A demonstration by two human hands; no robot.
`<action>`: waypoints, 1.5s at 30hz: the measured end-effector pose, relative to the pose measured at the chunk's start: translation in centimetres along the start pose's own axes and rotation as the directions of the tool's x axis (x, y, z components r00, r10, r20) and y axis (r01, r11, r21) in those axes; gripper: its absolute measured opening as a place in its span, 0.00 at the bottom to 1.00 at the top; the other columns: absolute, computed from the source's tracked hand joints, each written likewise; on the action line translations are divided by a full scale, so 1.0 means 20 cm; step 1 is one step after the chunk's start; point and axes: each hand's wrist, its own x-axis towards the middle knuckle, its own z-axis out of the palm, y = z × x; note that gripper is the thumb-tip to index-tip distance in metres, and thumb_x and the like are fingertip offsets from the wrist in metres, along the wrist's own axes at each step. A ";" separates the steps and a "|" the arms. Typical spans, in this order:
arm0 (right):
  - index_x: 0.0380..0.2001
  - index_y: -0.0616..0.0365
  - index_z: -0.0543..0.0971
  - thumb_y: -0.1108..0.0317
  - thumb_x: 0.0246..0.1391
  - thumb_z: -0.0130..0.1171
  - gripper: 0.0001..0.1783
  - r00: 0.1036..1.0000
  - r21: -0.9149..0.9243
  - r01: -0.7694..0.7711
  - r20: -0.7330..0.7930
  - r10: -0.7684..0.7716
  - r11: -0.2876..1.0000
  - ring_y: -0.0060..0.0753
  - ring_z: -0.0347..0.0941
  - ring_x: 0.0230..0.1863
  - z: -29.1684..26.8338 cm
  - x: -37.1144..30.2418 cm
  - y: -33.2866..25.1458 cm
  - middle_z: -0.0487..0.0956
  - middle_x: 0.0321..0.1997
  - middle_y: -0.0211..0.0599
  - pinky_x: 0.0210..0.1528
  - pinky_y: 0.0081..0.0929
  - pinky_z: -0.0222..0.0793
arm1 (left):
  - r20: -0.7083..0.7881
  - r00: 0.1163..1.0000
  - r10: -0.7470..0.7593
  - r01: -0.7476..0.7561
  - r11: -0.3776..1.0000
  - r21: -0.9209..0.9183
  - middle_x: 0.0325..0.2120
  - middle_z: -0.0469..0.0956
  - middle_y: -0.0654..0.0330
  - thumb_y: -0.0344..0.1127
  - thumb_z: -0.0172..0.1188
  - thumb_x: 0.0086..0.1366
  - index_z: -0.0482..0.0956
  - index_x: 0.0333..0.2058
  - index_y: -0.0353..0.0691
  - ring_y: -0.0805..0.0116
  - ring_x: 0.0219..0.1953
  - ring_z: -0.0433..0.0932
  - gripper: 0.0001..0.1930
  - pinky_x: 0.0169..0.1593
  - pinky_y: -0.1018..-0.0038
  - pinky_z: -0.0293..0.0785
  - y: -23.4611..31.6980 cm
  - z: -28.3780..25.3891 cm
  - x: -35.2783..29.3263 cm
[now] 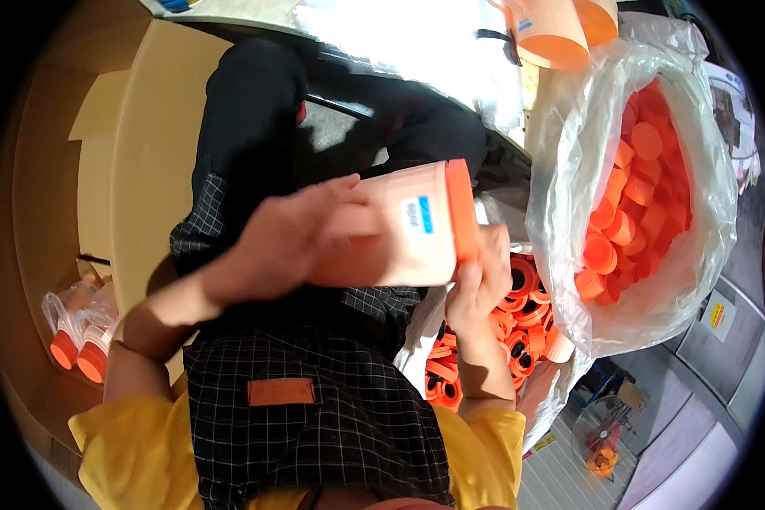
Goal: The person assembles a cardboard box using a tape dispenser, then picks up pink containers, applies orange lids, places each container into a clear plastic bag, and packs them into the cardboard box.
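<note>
Above my lap lies a pale peach plastic canister on its side, with a blue-and-white label. An orange lid caps its right end. My left hand, slightly blurred, is closed round the canister's body from the left. On the other end, my right hand grips the orange lid, thumb on the near side and fingers behind it. Part of the canister's left end is hidden by my left hand.
Right of me, a clear plastic bag holds many orange caps. Below it, another bag contains orange lids with black centres. A cardboard box on the left holds bagged bottles with orange caps. Peach containers stand at the table's far right.
</note>
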 end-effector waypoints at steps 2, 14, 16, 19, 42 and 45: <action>0.49 0.68 0.80 0.56 0.72 0.47 0.24 0.968 0.002 -0.247 0.036 0.247 0.969 0.30 0.66 0.36 0.00 0.09 0.00 0.71 0.35 0.35 0.40 0.25 0.63 | -0.029 0.998 0.050 -0.042 0.973 0.226 0.62 0.72 0.41 0.41 0.59 0.70 0.73 0.60 0.42 0.48 0.60 0.76 0.22 0.58 0.62 0.77 0.12 0.10 -0.06; 0.67 0.69 0.66 0.47 0.72 0.45 0.36 0.964 0.215 -0.226 0.191 0.186 0.950 0.36 0.69 0.57 -0.14 0.21 0.08 0.73 0.55 0.43 0.63 0.33 0.62 | 0.027 0.995 0.092 -0.094 0.994 0.062 0.63 0.70 0.49 0.43 0.68 0.61 0.73 0.60 0.41 0.39 0.60 0.72 0.30 0.54 0.55 0.76 -0.02 -0.03 -0.06; 0.71 0.69 0.60 0.44 0.72 0.43 0.40 0.961 0.235 -0.241 0.192 0.198 0.942 0.39 0.66 0.64 -0.11 0.20 0.20 0.69 0.62 0.45 0.69 0.34 0.58 | 0.012 0.961 0.277 -0.275 0.944 0.181 0.61 0.72 0.47 0.44 0.67 0.62 0.75 0.58 0.40 0.40 0.57 0.73 0.28 0.53 0.55 0.76 0.02 -0.13 0.05; 0.71 0.68 0.57 0.40 0.67 0.48 0.46 0.927 0.217 -0.288 0.309 0.214 0.933 0.47 0.63 0.66 -0.05 0.20 0.19 0.66 0.63 0.51 0.71 0.35 0.53 | -0.230 0.749 0.622 -0.627 0.777 0.056 0.53 0.77 0.54 0.40 0.67 0.59 0.82 0.51 0.42 0.52 0.50 0.75 0.21 0.53 0.56 0.73 0.26 -0.09 0.16; 0.71 0.60 0.55 0.71 0.40 0.77 0.57 0.952 0.124 -0.176 -0.231 0.201 0.977 0.38 0.67 0.61 0.13 0.68 0.36 0.66 0.65 0.44 0.60 0.33 0.68 | 0.065 0.998 0.018 0.040 0.613 -0.789 0.34 0.83 0.50 0.37 0.55 0.73 0.80 0.35 0.31 0.61 0.42 0.83 0.14 0.52 0.65 0.79 -0.13 -0.17 1.06; 0.60 0.64 0.71 0.77 0.41 0.73 0.39 0.982 0.332 -0.183 0.012 0.190 0.925 0.40 0.76 0.51 0.08 0.63 0.29 0.77 0.47 0.42 0.55 0.28 0.71 | 0.113 0.990 0.079 -0.003 0.830 -0.558 0.30 0.82 0.56 0.37 0.50 0.76 0.80 0.32 0.34 0.67 0.38 0.81 0.16 0.49 0.71 0.76 0.03 0.02 0.95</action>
